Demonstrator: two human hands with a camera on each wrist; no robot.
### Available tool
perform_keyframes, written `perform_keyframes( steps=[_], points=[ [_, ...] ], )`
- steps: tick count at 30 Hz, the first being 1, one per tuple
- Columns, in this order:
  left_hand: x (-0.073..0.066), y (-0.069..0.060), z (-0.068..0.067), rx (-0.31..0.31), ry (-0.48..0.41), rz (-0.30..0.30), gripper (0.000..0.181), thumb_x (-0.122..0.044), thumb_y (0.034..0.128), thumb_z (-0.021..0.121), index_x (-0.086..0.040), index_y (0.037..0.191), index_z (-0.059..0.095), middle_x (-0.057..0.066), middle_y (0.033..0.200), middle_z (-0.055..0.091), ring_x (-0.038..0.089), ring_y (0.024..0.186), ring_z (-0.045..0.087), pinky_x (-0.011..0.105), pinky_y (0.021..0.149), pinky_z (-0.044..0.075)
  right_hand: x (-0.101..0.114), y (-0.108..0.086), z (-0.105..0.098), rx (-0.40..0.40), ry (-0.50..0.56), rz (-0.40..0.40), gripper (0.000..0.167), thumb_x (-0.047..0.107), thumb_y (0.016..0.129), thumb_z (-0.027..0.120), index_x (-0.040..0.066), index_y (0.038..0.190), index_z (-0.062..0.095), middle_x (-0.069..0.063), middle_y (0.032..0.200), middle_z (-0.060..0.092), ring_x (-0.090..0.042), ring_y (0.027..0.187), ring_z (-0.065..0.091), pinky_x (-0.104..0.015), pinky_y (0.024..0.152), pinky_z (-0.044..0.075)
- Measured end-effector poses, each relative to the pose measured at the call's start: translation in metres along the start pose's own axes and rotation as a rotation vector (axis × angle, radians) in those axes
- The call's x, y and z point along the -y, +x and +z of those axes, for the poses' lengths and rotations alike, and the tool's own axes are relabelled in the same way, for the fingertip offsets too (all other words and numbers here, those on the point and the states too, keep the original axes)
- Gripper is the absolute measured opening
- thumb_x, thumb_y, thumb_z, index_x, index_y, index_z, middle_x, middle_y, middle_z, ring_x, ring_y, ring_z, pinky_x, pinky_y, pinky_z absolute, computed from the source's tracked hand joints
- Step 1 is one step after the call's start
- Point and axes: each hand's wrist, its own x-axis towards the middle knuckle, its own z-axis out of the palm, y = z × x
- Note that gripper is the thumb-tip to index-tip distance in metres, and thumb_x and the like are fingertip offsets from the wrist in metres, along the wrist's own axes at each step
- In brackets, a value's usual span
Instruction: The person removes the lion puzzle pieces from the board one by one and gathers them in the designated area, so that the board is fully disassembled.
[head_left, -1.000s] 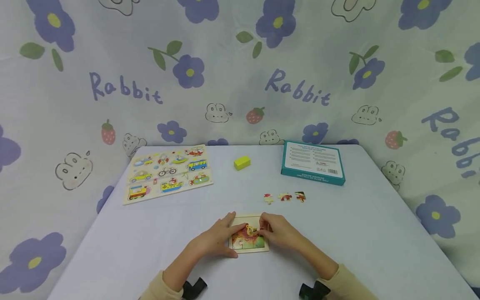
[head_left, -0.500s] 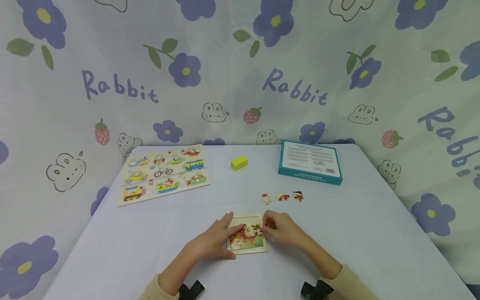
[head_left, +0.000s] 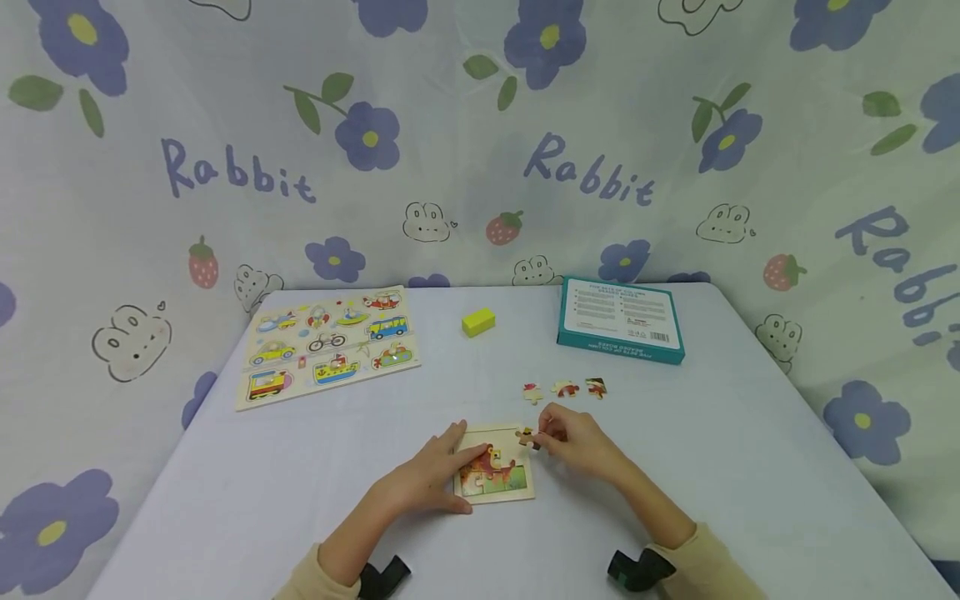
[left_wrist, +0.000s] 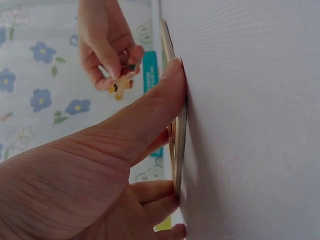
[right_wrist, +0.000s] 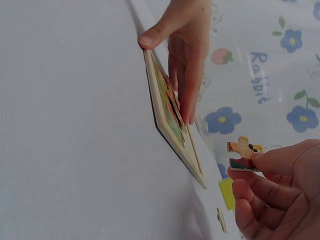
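A small framed puzzle board (head_left: 495, 497) lies on the table, partly filled with picture pieces. My left hand (head_left: 429, 477) holds its left side, thumb and fingers at the edge and the index finger stretched over the pieces. Above the board's upper right corner, my right hand (head_left: 581, 443) pinches a puzzle piece (head_left: 525, 437) between thumb and fingers. That piece (right_wrist: 244, 150) is orange, red and dark green in the right wrist view, lifted off the board. Three loose pieces (head_left: 566, 389) lie in a row beyond the board.
A larger board with vehicle pictures (head_left: 330, 346) lies at the back left. The yellow block (head_left: 478, 322) stands at the back middle, and a teal box (head_left: 621, 321) lies at the back right. A patterned cloth hangs behind the table.
My right hand has lifted the piece from over the filled part of the board and moved it up and right to the corner. The left hand keeps its place on the board.
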Motion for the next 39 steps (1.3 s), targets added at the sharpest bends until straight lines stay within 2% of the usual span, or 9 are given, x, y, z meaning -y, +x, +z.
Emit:
perform_keyframes(
  steps=[6,14,19,31,36,39],
  points=[
    [0.0,0.0,-0.001,0.001,-0.01,0.006,0.082,-0.037,0.0714,0.076,-0.017,0.141,0.038,0.022,0.149,0.012,0.035,0.137,0.011,0.05,0.107,0.016,-0.008,-0.006,-0.013,-0.065,0.019,0.05,0.015,0.018,0.086,0.065,0.011,0.087,0.053,-0.002,0.074,0.064,-0.017,0.061,0.057,-0.024,0.05,0.045],
    [0.001,0.0,-0.001,-0.001,-0.021,0.004,0.08,-0.037,0.0716,0.076,-0.016,0.14,0.04,0.022,0.149,0.012,0.034,0.137,0.01,0.05,0.107,0.015,-0.025,-0.016,-0.033,-0.143,0.022,0.155,0.017,0.019,0.085,0.066,0.008,0.089,0.054,-0.001,0.073,0.063,-0.016,0.061,0.057,-0.025,0.051,0.046],
    [0.002,0.001,0.0,-0.003,-0.027,0.014,0.078,-0.037,0.0714,0.076,-0.014,0.138,0.042,0.022,0.149,0.012,0.035,0.137,0.01,0.05,0.107,0.016,-0.034,-0.023,-0.043,-0.179,0.025,0.165,0.016,0.017,0.085,0.066,0.007,0.09,0.054,-0.002,0.073,0.063,-0.018,0.061,0.058,-0.025,0.053,0.047],
    [0.004,0.0,0.002,-0.009,-0.044,0.02,0.076,-0.039,0.0711,0.076,-0.013,0.135,0.044,0.022,0.149,0.012,0.035,0.137,0.01,0.051,0.107,0.016,-0.052,-0.029,-0.06,-0.205,-0.013,0.199,0.014,0.018,0.087,0.063,0.006,0.091,0.056,-0.002,0.073,0.063,-0.019,0.061,0.056,-0.025,0.048,0.044],
    [0.002,0.0,0.002,-0.034,-0.03,0.028,0.073,-0.039,0.0707,0.076,-0.011,0.131,0.046,0.023,0.148,0.014,0.036,0.136,0.012,0.051,0.106,0.017,-0.057,-0.028,-0.066,-0.21,-0.011,0.197,0.011,0.015,0.088,0.062,0.006,0.092,0.057,-0.003,0.072,0.064,-0.02,0.06,0.056,-0.026,0.047,0.044],
    [0.002,-0.001,0.002,-0.047,-0.02,0.031,0.072,-0.039,0.0701,0.077,-0.01,0.129,0.047,0.023,0.148,0.016,0.036,0.136,0.013,0.051,0.106,0.018,-0.06,-0.026,-0.068,-0.212,-0.011,0.225,0.01,0.015,0.088,0.062,0.006,0.091,0.058,-0.002,0.072,0.064,-0.02,0.059,0.055,-0.026,0.046,0.044]
  ],
)
